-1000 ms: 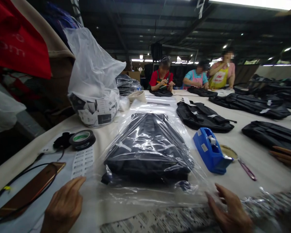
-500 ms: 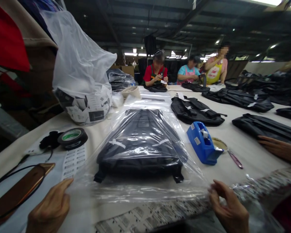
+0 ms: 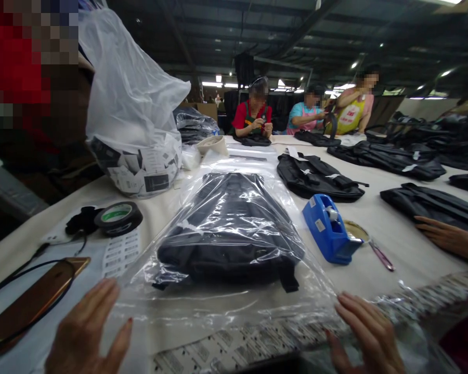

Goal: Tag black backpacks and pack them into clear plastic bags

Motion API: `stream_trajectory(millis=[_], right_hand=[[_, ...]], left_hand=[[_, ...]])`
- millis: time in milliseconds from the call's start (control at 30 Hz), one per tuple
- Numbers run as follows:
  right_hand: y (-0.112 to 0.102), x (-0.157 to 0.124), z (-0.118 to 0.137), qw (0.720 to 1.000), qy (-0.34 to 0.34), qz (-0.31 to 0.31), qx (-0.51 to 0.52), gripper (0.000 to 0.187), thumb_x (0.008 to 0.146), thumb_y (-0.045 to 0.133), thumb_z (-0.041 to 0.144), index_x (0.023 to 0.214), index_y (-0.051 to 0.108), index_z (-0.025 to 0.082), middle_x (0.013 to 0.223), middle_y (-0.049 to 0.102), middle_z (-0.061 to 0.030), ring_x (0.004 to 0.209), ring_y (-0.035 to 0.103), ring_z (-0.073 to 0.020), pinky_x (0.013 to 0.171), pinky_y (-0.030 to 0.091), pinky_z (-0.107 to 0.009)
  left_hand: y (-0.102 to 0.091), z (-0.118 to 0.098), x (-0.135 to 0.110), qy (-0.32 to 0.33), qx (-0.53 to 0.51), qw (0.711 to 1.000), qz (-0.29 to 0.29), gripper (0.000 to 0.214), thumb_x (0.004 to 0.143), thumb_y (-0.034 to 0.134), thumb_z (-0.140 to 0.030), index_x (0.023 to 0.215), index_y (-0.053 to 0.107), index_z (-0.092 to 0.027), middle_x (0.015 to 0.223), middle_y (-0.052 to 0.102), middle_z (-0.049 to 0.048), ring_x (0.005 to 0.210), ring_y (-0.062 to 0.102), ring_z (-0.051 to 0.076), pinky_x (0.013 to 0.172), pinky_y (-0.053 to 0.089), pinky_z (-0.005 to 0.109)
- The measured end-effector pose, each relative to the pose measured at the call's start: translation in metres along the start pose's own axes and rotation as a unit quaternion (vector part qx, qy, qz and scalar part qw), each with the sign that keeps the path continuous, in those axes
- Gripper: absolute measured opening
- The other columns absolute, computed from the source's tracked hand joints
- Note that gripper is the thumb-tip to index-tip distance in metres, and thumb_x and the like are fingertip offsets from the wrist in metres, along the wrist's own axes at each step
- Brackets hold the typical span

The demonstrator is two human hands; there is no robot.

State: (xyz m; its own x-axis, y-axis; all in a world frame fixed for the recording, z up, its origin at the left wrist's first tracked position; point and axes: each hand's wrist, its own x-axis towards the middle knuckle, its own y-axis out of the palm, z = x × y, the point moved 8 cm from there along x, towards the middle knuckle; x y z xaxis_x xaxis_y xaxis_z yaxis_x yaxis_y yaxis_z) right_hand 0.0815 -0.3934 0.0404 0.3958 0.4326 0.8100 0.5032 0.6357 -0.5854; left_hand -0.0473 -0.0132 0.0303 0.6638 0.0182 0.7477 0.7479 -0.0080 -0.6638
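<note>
A black backpack (image 3: 234, 223) lies flat inside a clear plastic bag (image 3: 214, 306) in front of me, the bag's near edge spread toward the table's front. My left hand (image 3: 88, 327) rests at the bag's left corner, fingers stretched and thumb apart. At the opposite corner is my right hand (image 3: 364, 332), its fingers extended with the thumb held away. Neither hand grips anything that I can see; both are nearest the plastic's edge.
A blue tape dispenser (image 3: 329, 228) and pink-handled tool (image 3: 381, 255) are right of the bag. Left are black tape (image 3: 119, 218), a phone (image 3: 31, 301) and a tag-filled plastic sack (image 3: 140, 166). Another person's hand (image 3: 450, 236) touches a black bag (image 3: 432, 205). Several co-workers sit or stand behind.
Both hands have let go of the plastic's corners, and their fingers have opened out. The plastic over the backpack has shifted, its creases lying differently. The view has moved slightly.
</note>
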Motion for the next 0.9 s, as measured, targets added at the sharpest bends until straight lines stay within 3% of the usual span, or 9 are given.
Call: stream_trajectory(millis=[67, 133, 233, 333, 467, 567, 633, 767, 900], right_hand=[[0.017, 0.017, 0.028, 0.993, -0.099, 0.057, 0.021, 0.054, 0.074, 0.067, 0.028, 0.124, 0.049, 0.017, 0.114, 0.06, -0.012, 0.116, 0.049, -0.0304, 0.103, 0.034, -0.053], [0.04, 0.027, 0.048, 0.976, -0.167, 0.137, 0.012, 0.057, 0.074, 0.065, 0.032, 0.126, 0.049, 0.015, 0.128, 0.054, -0.0128, 0.128, 0.038, -0.0328, 0.109, 0.02, -0.058], [0.065, 0.033, 0.06, 0.954, -0.213, 0.207, -0.032, 0.056, 0.076, 0.053, 0.019, 0.131, 0.047, 0.016, 0.14, 0.043, -0.0109, 0.134, 0.028, -0.032, 0.111, 0.007, -0.06], [0.07, 0.03, 0.061, 0.953, -0.236, 0.177, -0.075, 0.056, 0.075, 0.041, 0.003, 0.129, 0.049, 0.017, 0.136, 0.048, -0.0096, 0.133, 0.032, -0.027, 0.112, 0.002, -0.057], [0.073, 0.022, 0.057, 0.962, -0.217, 0.145, -0.075, 0.04, 0.084, 0.037, 0.002, 0.113, 0.059, 0.017, 0.132, 0.052, -0.0094, 0.132, 0.034, -0.0261, 0.112, 0.006, -0.057], [0.076, 0.02, 0.056, 0.97, -0.196, 0.135, -0.056, 0.023, 0.087, 0.043, 0.007, 0.096, 0.062, 0.016, 0.133, 0.051, -0.0116, 0.133, 0.032, -0.029, 0.112, 0.01, -0.057], [0.077, 0.021, 0.056, 0.975, -0.177, 0.124, -0.045, 0.022, 0.089, 0.041, 0.008, 0.089, 0.062, 0.015, 0.136, 0.048, -0.0102, 0.132, 0.033, -0.0287, 0.112, 0.01, -0.057], [0.078, 0.024, 0.054, 0.979, -0.154, 0.124, -0.048, 0.028, 0.09, 0.037, 0.01, 0.099, 0.064, 0.014, 0.138, 0.047, -0.0076, 0.133, 0.032, -0.0267, 0.114, 0.009, -0.055], [0.074, 0.026, 0.057, 0.973, -0.182, 0.128, -0.058, 0.035, 0.088, 0.035, 0.004, 0.11, 0.062, 0.01, 0.13, 0.054, -0.0087, 0.134, 0.03, -0.0276, 0.115, 0.008, -0.054]], left_hand=[[0.011, -0.049, 0.018, 0.107, -0.051, 0.992, 0.044, 0.073, 0.077, 0.065, -0.033, 0.142, 0.031, -0.024, 0.138, 0.045, 0.0079, 0.128, 0.04, 0.032, 0.111, 0.028, 0.046], [0.025, -0.081, 0.036, 0.141, -0.095, 0.982, 0.077, 0.076, 0.076, 0.065, -0.047, 0.14, 0.034, -0.022, 0.136, 0.048, 0.0096, 0.129, 0.039, 0.031, 0.113, 0.02, 0.048], [0.053, -0.109, 0.047, 0.2, -0.069, 0.967, 0.143, 0.075, 0.076, 0.058, -0.059, 0.138, 0.038, -0.021, 0.137, 0.048, 0.0096, 0.13, 0.037, 0.028, 0.115, 0.007, 0.048], [0.069, -0.111, 0.046, 0.22, -0.034, 0.965, 0.139, 0.054, 0.086, 0.049, -0.037, 0.136, 0.041, -0.02, 0.135, 0.05, 0.0099, 0.13, 0.038, 0.027, 0.114, 0.009, 0.049], [0.066, -0.106, 0.039, 0.222, -0.049, 0.973, 0.026, 0.04, 0.088, 0.032, -0.009, 0.119, 0.058, -0.015, 0.12, 0.061, 0.0108, 0.123, 0.046, 0.023, 0.112, 0.02, 0.043], [0.064, -0.106, 0.039, 0.216, -0.064, 0.974, -0.009, 0.035, 0.089, 0.032, -0.004, 0.098, 0.064, -0.011, 0.111, 0.066, 0.0124, 0.119, 0.05, 0.022, 0.109, 0.027, 0.041], [0.06, -0.109, 0.042, 0.229, -0.07, 0.971, -0.018, 0.029, 0.089, 0.036, -0.004, 0.085, 0.064, -0.012, 0.111, 0.066, 0.0129, 0.12, 0.05, 0.023, 0.107, 0.03, 0.043], [0.059, -0.114, 0.045, 0.252, -0.06, 0.966, 0.015, 0.021, 0.088, 0.045, -0.005, 0.076, 0.061, -0.011, 0.119, 0.062, 0.0143, 0.123, 0.047, 0.027, 0.107, 0.03, 0.049], [0.06, -0.112, 0.044, 0.262, -0.059, 0.963, 0.03, 0.017, 0.087, 0.048, -0.005, 0.082, 0.063, -0.009, 0.122, 0.06, 0.0149, 0.124, 0.047, 0.029, 0.108, 0.029, 0.05]])
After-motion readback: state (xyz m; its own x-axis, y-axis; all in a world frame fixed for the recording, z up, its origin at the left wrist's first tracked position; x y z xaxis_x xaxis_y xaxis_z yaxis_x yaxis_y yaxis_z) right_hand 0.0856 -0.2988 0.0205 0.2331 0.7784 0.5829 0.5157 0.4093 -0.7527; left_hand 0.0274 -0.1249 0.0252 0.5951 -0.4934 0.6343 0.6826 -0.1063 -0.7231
